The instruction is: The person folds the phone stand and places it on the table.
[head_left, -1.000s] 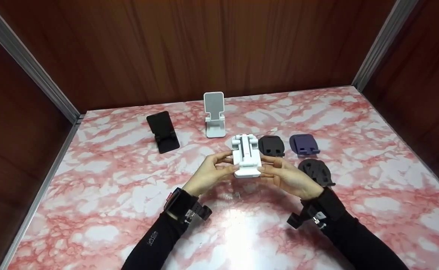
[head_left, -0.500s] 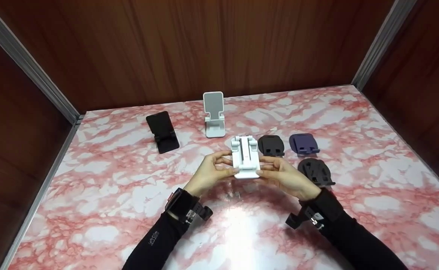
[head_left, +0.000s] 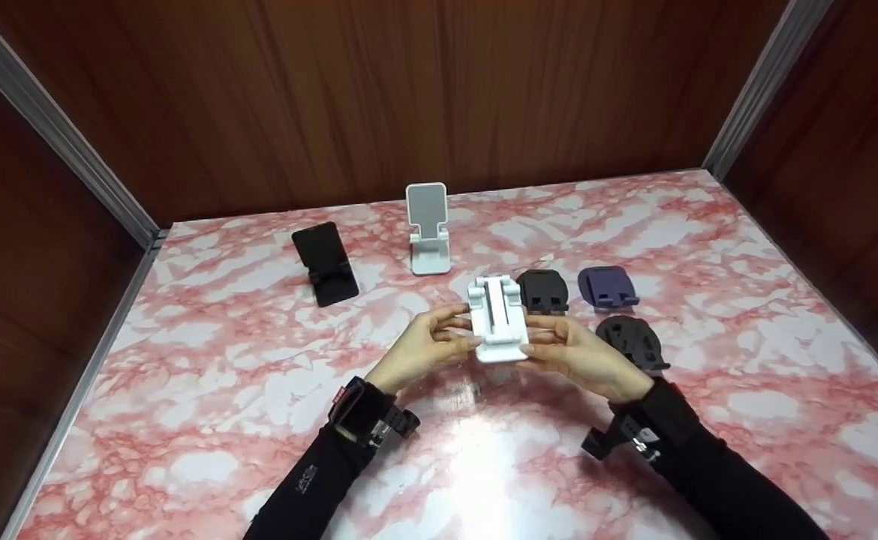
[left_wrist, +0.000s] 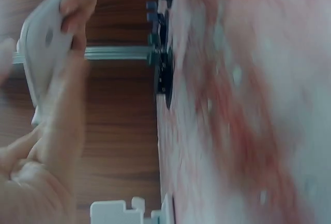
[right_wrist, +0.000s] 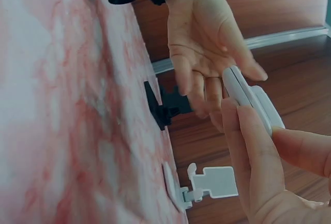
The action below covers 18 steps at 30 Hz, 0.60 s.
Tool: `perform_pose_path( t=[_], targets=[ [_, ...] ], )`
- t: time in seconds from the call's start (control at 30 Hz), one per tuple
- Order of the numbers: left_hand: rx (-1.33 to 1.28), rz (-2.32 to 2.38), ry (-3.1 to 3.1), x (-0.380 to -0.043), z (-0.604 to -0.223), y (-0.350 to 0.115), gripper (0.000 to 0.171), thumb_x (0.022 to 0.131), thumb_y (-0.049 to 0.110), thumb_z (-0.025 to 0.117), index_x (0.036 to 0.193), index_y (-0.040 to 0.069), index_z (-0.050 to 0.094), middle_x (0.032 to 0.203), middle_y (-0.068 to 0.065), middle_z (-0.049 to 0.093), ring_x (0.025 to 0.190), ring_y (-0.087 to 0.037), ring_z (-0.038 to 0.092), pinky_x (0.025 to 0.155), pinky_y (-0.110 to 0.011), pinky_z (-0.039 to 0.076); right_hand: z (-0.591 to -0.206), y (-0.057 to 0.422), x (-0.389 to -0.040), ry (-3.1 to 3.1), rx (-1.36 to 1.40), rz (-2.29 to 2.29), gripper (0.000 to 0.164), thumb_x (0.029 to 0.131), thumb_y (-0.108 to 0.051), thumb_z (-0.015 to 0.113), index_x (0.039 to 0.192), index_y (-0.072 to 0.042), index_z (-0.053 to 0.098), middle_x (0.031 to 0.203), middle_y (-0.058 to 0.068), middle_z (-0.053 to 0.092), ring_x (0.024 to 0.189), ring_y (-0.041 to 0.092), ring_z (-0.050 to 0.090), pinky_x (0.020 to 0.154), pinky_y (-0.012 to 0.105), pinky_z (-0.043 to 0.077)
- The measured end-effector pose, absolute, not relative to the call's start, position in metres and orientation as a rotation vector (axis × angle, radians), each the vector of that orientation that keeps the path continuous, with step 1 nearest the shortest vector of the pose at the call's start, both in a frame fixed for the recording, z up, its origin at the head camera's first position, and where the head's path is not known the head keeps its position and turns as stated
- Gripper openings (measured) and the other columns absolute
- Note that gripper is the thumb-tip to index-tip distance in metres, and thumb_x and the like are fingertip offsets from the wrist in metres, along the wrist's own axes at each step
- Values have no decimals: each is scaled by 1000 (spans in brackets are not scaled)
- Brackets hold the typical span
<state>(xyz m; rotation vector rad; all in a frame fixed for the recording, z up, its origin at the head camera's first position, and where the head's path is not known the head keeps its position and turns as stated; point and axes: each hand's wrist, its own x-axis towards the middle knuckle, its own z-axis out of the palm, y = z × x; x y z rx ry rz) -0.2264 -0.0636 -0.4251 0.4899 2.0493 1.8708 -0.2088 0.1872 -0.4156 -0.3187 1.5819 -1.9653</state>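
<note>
A white folded phone stand point(head_left: 497, 322) is held up above the table, its hinged side facing the head camera. My left hand point(head_left: 425, 343) holds its left edge, with the thumb in front and fingers behind. On the opposite edge, my right hand point(head_left: 583, 357) pinches it between thumb and fingers. The right wrist view shows the stand point(right_wrist: 251, 97) edge-on, folded flat, with the right fingers point(right_wrist: 258, 151) along its underside. In the left wrist view its smooth base point(left_wrist: 46, 43) shows, somewhat blurred.
Behind stand an unfolded white phone stand point(head_left: 429, 225) and an unfolded black one point(head_left: 325, 262). To the right lie a dark folded stand point(head_left: 542, 291), a purple one point(head_left: 608, 287) and a black round one point(head_left: 629, 341). Wooden walls point(head_left: 439, 97) enclose the marbled table point(head_left: 206, 390).
Between my hands, the white phone stand has shifted slightly right and nearer to me, and its tilt has changed a little. The stands on the table have stayed put.
</note>
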Motion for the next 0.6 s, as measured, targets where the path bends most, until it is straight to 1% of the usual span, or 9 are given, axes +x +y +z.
perform_pose_path(
  t=[0.07,0.13,0.2,0.3,0.4,0.47,0.6],
  targets=[
    [559,1772,2151,-226,-426,-69,63,86,19,66,140,3,37,124,-17,56,107,-25,59,89,-33,53,-419,193,-207,1599,-309,-1947,66,89,-1,55,144,5,19,129,17,53,111,21,59,100,38,44],
    [602,1686,2246,-225,-427,-74,61,89,24,62,141,6,36,128,-15,55,115,-28,55,90,-31,52,-423,199,-205,1612,-301,-1934,66,89,0,56,143,6,19,127,15,55,111,21,60,100,39,44],
    [635,1621,2325,-225,-428,-81,61,90,26,60,142,7,35,132,-14,54,120,-29,52,94,-35,50,-427,207,-202,1617,-309,-1924,66,89,1,55,143,8,18,125,14,57,110,21,60,99,39,45],
    [641,1541,2442,-224,-427,-89,58,92,29,57,142,9,36,136,-12,50,126,-27,47,102,-42,44,-433,217,-199,1624,-312,-1908,66,89,3,54,142,11,15,124,14,57,110,21,60,97,37,47],
    [644,1499,2523,-222,-425,-97,55,93,29,55,142,12,37,139,-12,48,130,-26,43,107,-47,36,-437,225,-195,1643,-288,-1883,67,89,3,54,142,12,14,123,15,58,109,21,60,96,35,48],
    [640,1476,2556,-221,-424,-101,53,94,27,54,142,13,37,140,-12,46,131,-25,41,109,-48,34,-440,230,-194,1649,-254,-1875,68,88,3,55,141,13,14,120,14,59,108,21,61,95,35,48],
    [626,1471,2550,-215,-414,-105,52,95,23,52,142,10,35,142,-16,43,134,-28,37,111,-50,30,-443,239,-192,1641,-220,-1867,68,88,3,55,140,14,13,117,11,61,107,21,61,96,36,48]
  ],
)
